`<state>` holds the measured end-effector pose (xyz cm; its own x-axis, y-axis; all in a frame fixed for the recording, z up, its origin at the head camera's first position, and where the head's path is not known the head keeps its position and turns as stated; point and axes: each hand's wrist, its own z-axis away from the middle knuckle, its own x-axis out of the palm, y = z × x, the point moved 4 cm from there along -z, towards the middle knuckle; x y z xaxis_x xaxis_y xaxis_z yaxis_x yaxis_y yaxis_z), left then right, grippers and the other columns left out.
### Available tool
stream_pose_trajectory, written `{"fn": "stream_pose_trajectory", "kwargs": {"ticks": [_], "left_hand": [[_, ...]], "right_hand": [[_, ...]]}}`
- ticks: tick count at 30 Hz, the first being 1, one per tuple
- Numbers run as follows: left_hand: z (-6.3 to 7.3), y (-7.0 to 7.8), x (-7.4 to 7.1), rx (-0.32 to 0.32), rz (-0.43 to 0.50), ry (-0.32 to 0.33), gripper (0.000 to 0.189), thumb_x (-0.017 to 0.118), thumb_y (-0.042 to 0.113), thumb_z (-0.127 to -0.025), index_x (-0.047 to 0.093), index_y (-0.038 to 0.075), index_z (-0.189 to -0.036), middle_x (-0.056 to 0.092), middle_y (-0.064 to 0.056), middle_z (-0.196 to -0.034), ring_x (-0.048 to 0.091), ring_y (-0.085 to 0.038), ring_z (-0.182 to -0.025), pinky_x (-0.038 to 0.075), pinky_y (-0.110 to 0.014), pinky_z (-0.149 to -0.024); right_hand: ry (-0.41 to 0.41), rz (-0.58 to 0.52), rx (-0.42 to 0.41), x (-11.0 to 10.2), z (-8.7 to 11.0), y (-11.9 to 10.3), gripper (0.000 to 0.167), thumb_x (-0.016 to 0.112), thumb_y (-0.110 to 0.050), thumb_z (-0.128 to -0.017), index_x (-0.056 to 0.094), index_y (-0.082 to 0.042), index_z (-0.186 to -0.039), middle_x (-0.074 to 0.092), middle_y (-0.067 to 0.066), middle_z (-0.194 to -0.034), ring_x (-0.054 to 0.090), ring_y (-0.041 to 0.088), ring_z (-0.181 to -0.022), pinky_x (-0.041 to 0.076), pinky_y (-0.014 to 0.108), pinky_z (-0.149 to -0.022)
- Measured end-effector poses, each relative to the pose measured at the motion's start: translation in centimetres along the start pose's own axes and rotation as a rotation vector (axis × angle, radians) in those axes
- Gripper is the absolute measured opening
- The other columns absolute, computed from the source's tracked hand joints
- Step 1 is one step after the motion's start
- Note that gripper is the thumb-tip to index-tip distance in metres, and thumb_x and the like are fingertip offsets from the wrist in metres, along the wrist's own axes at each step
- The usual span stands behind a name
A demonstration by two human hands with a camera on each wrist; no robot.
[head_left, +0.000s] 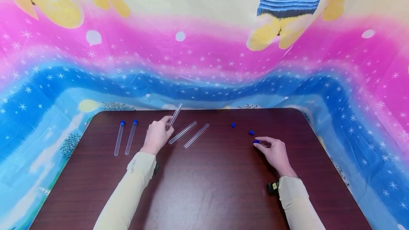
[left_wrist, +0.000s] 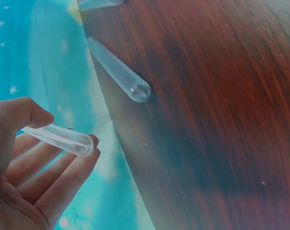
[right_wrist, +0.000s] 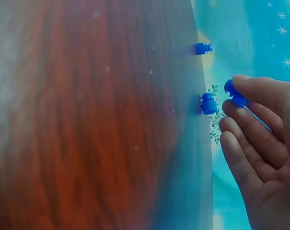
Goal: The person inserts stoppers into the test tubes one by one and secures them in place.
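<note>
My left hand point(head_left: 158, 135) holds a clear test tube point(left_wrist: 63, 139) between thumb and fingers, tilted above the table near its back edge. Just right of it, two uncapped tubes lie slanted on the wood: a nearer test tube point(head_left: 183, 132) and a farther-right test tube point(head_left: 196, 136). In the right wrist view, my right hand point(right_wrist: 264, 129) pinches a blue stopper point(right_wrist: 236, 94) between thumb and index finger. Beyond those fingertips two more lie on the table, one blue stopper point(head_left: 251, 132) close by and another blue stopper point(head_left: 233, 125) farther left.
Two test tubes with blue stoppers in them, a left capped tube point(head_left: 119, 139) and a right capped tube point(head_left: 131, 138), lie side by side at the table's left. Behind the dark wooden table point(head_left: 204, 187) hangs a colourful printed cloth point(head_left: 204, 45), which also runs along both sides.
</note>
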<state>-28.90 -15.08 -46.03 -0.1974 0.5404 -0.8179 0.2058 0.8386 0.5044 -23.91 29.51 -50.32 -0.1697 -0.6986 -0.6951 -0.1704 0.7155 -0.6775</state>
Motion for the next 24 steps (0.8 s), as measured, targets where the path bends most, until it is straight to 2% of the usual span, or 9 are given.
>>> {"fn": "stream_pose_trajectory", "kwargs": {"ticks": [6,10,13,15,18,21,24], "left_hand": [[0.0,1.2,0.2,0.025,0.001,-0.009,0.043,0.068,0.009,-0.091,0.066,0.011,-0.133,0.076,-0.008,-0.094,0.067,-0.024,-0.067,0.054,-0.045,-0.060],[0.1,1.9,0.5,0.054,-0.005,-0.015,0.044,0.069,0.007,-0.089,0.067,0.012,-0.133,0.075,-0.004,-0.089,0.065,-0.022,-0.064,0.053,-0.044,-0.058],[0.2,2.5,0.8,0.075,-0.005,-0.022,0.043,0.070,0.006,-0.089,0.068,0.013,-0.131,0.073,-0.001,-0.085,0.065,-0.022,-0.063,0.054,-0.043,-0.057],[0.3,2.8,1.0,0.087,0.003,-0.028,0.043,0.071,0.005,-0.089,0.068,0.012,-0.131,0.071,-0.001,-0.083,0.064,-0.022,-0.063,0.054,-0.043,-0.058],[0.5,3.2,1.3,0.106,0.002,-0.026,0.043,0.071,0.004,-0.088,0.069,0.012,-0.130,0.071,0.000,-0.083,0.065,-0.022,-0.065,0.054,-0.043,-0.060],[0.5,3.5,1.6,0.125,0.003,-0.027,0.043,0.072,0.003,-0.087,0.069,0.012,-0.129,0.071,0.000,-0.084,0.065,-0.021,-0.066,0.055,-0.042,-0.061],[0.6,3.8,1.8,0.141,0.011,-0.031,0.044,0.071,0.003,-0.087,0.069,0.011,-0.130,0.070,0.000,-0.084,0.064,-0.019,-0.065,0.054,-0.040,-0.060]], "right_hand": [[0.024,0.010,-0.022,0.1,-0.3,-0.4,0.028,0.080,-0.016,-0.091,0.078,-0.010,-0.118,0.075,0.006,-0.101,0.069,0.017,-0.083,0.057,0.034,-0.073],[0.024,-0.007,-0.032,0.4,-0.3,-0.7,0.030,0.078,-0.017,-0.092,0.077,-0.010,-0.121,0.074,0.011,-0.109,0.059,0.015,-0.062,0.049,0.028,-0.058],[0.018,-0.028,-0.027,0.5,-0.4,-1.0,0.031,0.077,-0.018,-0.094,0.076,-0.011,-0.124,0.072,0.013,-0.117,0.051,0.019,-0.056,0.043,0.029,-0.053],[0.015,-0.036,-0.020,0.6,-0.5,-1.2,0.032,0.076,-0.019,-0.094,0.075,-0.013,-0.125,0.071,0.012,-0.120,0.055,0.020,-0.064,0.044,0.030,-0.057],[0.015,-0.043,-0.012,0.7,-0.8,-1.4,0.032,0.075,-0.021,-0.095,0.075,-0.015,-0.126,0.070,0.009,-0.123,0.064,0.021,-0.087,0.048,0.033,-0.069],[0.019,-0.060,-0.014,0.8,-1.0,-1.8,0.032,0.075,-0.022,-0.095,0.074,-0.015,-0.127,0.070,0.009,-0.123,0.065,0.024,-0.106,0.051,0.038,-0.080],[0.024,-0.074,-0.027,0.9,-1.1,-2.3,0.032,0.075,-0.021,-0.096,0.074,-0.013,-0.126,0.070,0.009,-0.123,0.065,0.026,-0.111,0.052,0.043,-0.083]]}}
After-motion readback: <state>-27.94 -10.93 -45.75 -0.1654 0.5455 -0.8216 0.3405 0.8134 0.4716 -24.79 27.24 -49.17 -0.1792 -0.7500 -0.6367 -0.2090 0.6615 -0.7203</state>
